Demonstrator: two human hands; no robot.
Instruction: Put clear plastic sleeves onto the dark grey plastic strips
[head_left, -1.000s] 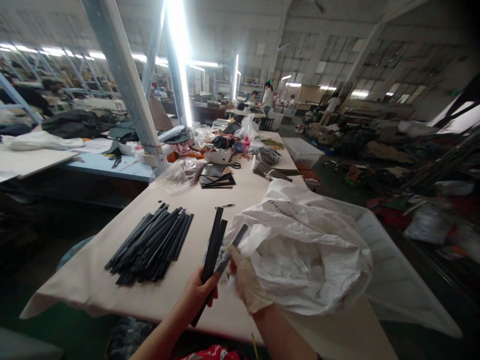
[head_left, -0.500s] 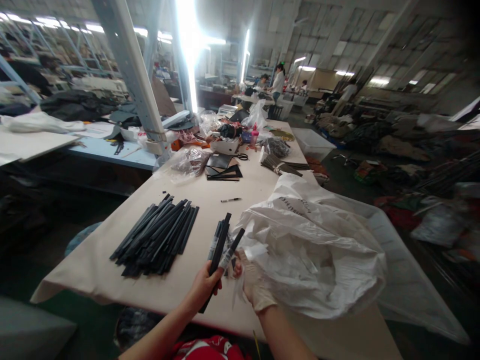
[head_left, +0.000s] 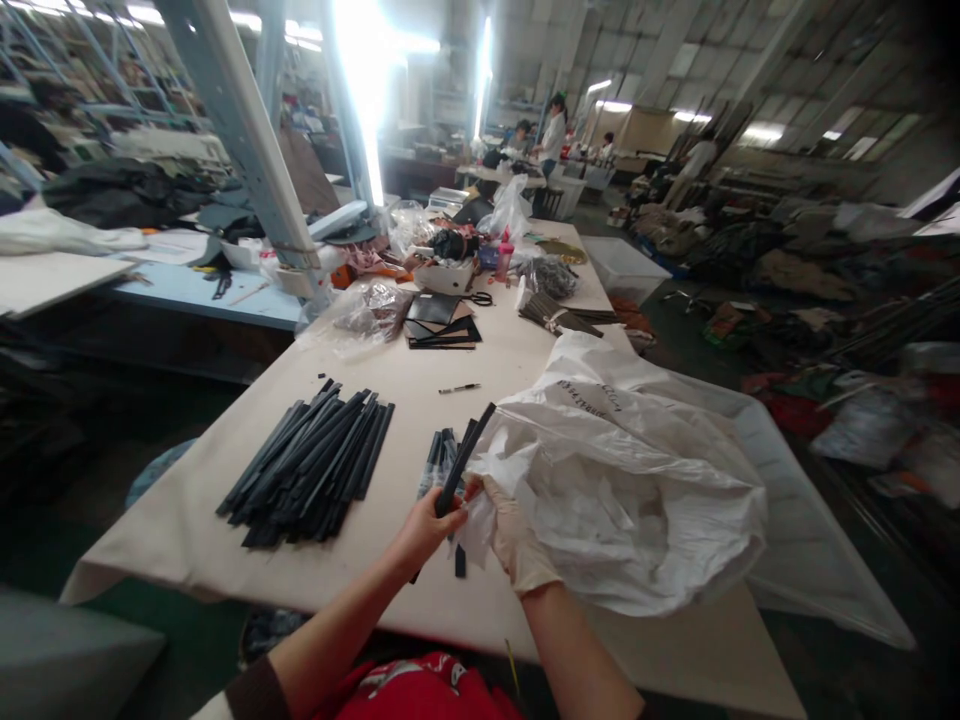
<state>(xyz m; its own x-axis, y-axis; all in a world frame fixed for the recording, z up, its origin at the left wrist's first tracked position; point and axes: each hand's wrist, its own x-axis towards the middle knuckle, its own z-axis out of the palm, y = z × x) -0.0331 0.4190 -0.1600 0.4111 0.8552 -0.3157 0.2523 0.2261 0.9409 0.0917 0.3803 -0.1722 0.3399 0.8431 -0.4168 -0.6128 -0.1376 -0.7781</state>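
My left hand [head_left: 431, 520] is closed around dark flat strips [head_left: 466, 458] that slant up to the right. My right hand [head_left: 517, 540], in a pale glove with bare fingertips, pinches a piece of thin whitish plastic [head_left: 481, 525] close to the strips. Between and behind the hands lie more strips in clear wrapping [head_left: 435, 462], partly hidden. A large white plastic bag [head_left: 600, 470] with dark writing spreads out to the right of my right hand, its mouth toward me. On the left rests a loose pile of dark strips [head_left: 311, 465].
The cloth-covered table [head_left: 187, 520] carries a pen [head_left: 459, 388], dark flat sheets [head_left: 442, 325], scissors [head_left: 478, 298], a clear bag [head_left: 371, 312] and a tied bundle [head_left: 559, 315]. A translucent bin [head_left: 817, 560] stands at the right edge. People work in the background.
My left hand has shifted slightly up and right, closer to my right hand. Some wrapped strips beside it now appear lower, behind the hands. My right hand stays at the plastic.
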